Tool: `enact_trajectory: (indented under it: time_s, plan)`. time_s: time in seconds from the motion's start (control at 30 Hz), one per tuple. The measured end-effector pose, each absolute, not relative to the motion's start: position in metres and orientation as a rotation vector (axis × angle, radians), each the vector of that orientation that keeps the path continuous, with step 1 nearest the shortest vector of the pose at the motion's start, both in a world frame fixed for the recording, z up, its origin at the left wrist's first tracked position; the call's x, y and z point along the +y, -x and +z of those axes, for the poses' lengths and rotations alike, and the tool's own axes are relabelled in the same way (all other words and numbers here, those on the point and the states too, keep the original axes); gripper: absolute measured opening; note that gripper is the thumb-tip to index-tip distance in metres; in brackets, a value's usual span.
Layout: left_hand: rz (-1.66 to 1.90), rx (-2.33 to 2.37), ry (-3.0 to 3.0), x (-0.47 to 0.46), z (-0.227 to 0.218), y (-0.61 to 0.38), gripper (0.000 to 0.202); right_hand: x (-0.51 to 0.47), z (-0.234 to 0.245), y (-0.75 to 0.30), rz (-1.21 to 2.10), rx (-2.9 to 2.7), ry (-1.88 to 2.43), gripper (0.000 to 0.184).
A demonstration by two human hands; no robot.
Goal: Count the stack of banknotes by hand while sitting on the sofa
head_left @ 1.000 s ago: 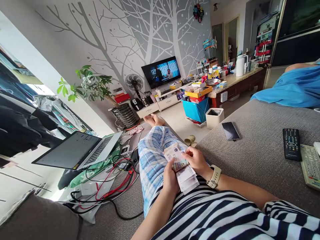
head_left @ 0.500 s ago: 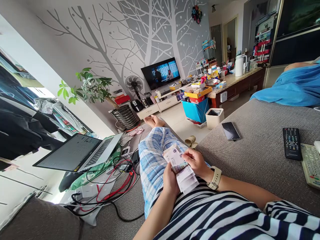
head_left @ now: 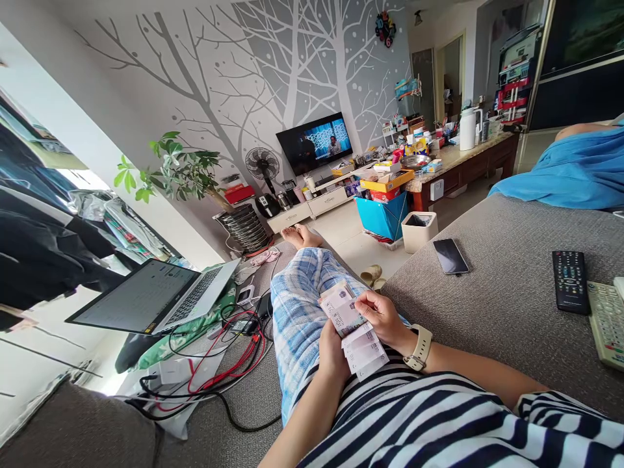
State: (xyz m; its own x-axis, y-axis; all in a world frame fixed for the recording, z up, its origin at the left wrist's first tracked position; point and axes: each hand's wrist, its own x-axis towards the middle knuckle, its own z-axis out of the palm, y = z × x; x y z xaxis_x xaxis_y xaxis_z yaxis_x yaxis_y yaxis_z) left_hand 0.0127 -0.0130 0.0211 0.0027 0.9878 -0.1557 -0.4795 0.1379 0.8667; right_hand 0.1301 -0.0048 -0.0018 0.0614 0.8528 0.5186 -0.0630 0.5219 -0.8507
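A stack of banknotes (head_left: 337,311) lies above my lap, its near notes fanned out downward toward my striped shirt (head_left: 439,422). My left hand (head_left: 333,351) is closed around the stack's left side. My right hand (head_left: 383,317), with a pale watch (head_left: 419,348) on the wrist, pinches the right edge of the notes between thumb and fingers. Beneath them are my blue plaid trousers (head_left: 297,305). The finger pads of both hands are partly hidden by the notes.
An open laptop (head_left: 141,299) and tangled red and black cables (head_left: 229,364) lie to my left. On the grey sofa (head_left: 492,305) to the right are a phone (head_left: 450,256), a black remote (head_left: 570,281) and a pale one (head_left: 608,322). Another person's blue-covered legs (head_left: 565,166) rest farther right.
More of the notes are fanned downward below my right hand than before. Both hands stay in almost the same place on the stack.
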Motion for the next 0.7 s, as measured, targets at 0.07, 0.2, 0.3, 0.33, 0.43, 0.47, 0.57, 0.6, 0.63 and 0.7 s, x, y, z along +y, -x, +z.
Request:
enact_trajectory:
  time_s: [0.07, 0.2, 0.3, 0.33, 0.43, 0.47, 0.57, 0.6, 0.63, 0.7]
  plan:
    - [1.32, 0.946, -0.714, -0.014, 0.022, -0.013, 0.017, -0.005, -0.001, -0.13, 0.806, -1.335, 0.769, 0.024]
    - [1.35, 1.006, -0.682, -0.016, 0.027, -0.014, 0.012, -0.005, 0.0, -0.13, 0.806, -1.336, 0.795, 0.027]
    - [1.354, 1.053, -0.676, -0.017, 0.031, -0.015, 0.015, -0.005, 0.0, -0.13, 0.811, -1.332, 0.803, 0.029]
    - [1.354, 1.06, -0.678, -0.017, 0.032, -0.016, 0.015, -0.005, 0.0, -0.13, 0.812, -1.327, 0.802, 0.029]
    - [1.353, 1.072, -0.693, -0.019, 0.034, -0.016, 0.014, -0.004, -0.001, -0.129, 0.816, -1.315, 0.792, 0.028]
    - [1.351, 1.082, -0.699, -0.019, 0.034, -0.017, 0.014, -0.004, -0.001, -0.129, 0.817, -1.311, 0.786, 0.027]
    - [1.349, 1.104, -0.712, -0.02, 0.036, -0.017, 0.014, -0.003, -0.001, -0.13, 0.821, -1.306, 0.777, 0.026]
    - [1.35, 1.106, -0.714, -0.02, 0.036, -0.017, 0.014, -0.003, -0.001, -0.13, 0.823, -1.304, 0.777, 0.026]
    - [1.351, 1.107, -0.717, -0.021, 0.037, -0.017, 0.014, -0.003, -0.001, -0.13, 0.824, -1.304, 0.778, 0.027]
    - [1.346, 1.106, -0.724, -0.021, 0.037, -0.017, 0.015, -0.003, -0.001, -0.13, 0.823, -1.303, 0.782, 0.027]
